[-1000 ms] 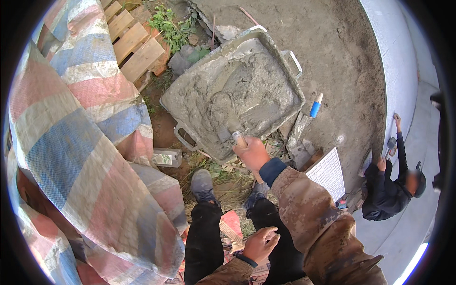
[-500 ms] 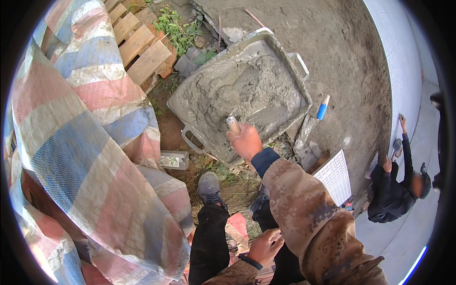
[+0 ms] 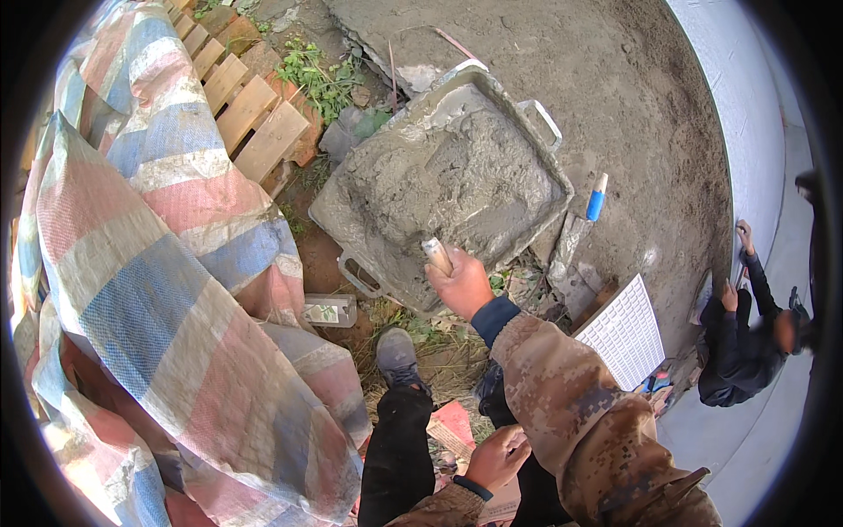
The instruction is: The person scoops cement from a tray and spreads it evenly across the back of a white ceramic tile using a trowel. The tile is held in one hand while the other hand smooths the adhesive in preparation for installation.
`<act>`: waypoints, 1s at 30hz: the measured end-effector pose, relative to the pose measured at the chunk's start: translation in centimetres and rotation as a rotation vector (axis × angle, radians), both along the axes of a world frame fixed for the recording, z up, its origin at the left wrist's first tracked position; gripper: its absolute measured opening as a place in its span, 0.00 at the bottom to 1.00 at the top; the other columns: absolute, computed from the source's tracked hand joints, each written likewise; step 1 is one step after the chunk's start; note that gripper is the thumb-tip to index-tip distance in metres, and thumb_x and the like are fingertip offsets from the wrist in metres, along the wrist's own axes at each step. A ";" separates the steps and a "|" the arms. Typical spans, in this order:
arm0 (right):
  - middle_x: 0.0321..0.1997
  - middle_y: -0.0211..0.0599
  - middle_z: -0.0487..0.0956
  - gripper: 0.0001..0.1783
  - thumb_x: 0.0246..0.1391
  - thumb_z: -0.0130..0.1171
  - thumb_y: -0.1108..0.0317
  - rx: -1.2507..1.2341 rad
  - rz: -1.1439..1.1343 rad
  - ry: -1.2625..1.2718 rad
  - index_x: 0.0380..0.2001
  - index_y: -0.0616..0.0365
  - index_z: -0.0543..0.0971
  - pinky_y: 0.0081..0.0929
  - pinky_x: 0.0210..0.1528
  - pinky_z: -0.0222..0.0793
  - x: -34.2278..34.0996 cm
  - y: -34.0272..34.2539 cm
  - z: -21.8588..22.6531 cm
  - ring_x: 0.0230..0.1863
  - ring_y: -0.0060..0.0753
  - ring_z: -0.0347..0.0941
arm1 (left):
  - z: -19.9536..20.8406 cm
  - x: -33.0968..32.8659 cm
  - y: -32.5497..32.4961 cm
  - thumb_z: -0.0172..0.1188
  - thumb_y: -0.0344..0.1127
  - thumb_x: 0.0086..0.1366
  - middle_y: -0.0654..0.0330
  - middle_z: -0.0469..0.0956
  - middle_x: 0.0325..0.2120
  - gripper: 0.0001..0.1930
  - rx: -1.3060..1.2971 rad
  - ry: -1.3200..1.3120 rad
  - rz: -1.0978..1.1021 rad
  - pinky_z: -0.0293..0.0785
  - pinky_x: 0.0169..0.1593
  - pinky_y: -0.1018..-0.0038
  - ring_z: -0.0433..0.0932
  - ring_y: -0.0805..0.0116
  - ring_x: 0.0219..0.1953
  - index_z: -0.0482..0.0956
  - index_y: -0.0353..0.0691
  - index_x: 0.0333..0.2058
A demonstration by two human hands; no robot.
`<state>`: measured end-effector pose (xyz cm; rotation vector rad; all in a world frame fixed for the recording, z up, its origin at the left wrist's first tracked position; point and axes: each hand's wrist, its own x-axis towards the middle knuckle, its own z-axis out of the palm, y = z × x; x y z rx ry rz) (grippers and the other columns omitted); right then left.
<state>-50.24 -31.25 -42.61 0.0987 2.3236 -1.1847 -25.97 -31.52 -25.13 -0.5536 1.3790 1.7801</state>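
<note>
My right hand [image 3: 463, 285] is wrapped round the pale wooden handle of a tool [image 3: 436, 256] at the near side of a mortar tub. The tool's working end is out of sight below the hand. Wet grey mortar [image 3: 474, 167] fills much of the tub [image 3: 562, 195], heaped and uneven, with a lower, smoother patch toward the far corner. Over my thigh, my left hand [image 3: 499, 458] stays low, its fingers curled in loosely, and nothing shows in it.
A striped tarpaulin [image 3: 176, 307] covers the left side, beside wooden slats [image 3: 246, 114]. Right of the tub lie a blue-and-wooden handle [image 3: 596, 198] and a white gridded panel [image 3: 625, 338]. A clear box [image 3: 331, 311] sits near my shoe. A person in black [image 3: 746, 342] crouches by the pale wall.
My right hand and the tool handle have shifted slightly nearer and to the right. The mortar by the handle has changed shape. My left hand remains curled; the view has shifted a little.
</note>
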 end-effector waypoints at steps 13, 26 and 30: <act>0.30 0.49 0.79 0.15 0.54 0.64 0.64 -0.137 -0.017 -0.002 0.42 0.60 0.77 0.39 0.33 0.73 2.9 6.2 4.3 0.30 0.52 0.78 | -0.3 0.1 2.0 0.61 0.46 0.68 0.50 0.81 0.45 0.21 -0.026 -0.044 -0.123 0.80 0.45 0.67 0.83 0.58 0.43 0.77 0.38 0.53; 0.30 0.44 0.79 0.18 0.51 0.66 0.65 -0.099 -0.152 -0.081 0.45 0.59 0.80 0.34 0.35 0.74 10.7 22.1 11.0 0.30 0.47 0.78 | -0.6 1.4 5.2 0.65 0.37 0.67 0.54 0.81 0.39 0.19 0.074 -0.228 -0.115 0.78 0.45 0.73 0.80 0.69 0.41 0.76 0.32 0.52; 0.28 0.44 0.76 0.16 0.53 0.65 0.63 -0.029 -0.278 -0.050 0.41 0.62 0.79 0.34 0.33 0.71 15.7 28.5 15.0 0.28 0.41 0.75 | -1.0 1.8 6.0 0.64 0.30 0.65 0.56 0.81 0.36 0.18 0.030 -0.188 -0.223 0.78 0.44 0.74 0.80 0.72 0.38 0.76 0.30 0.51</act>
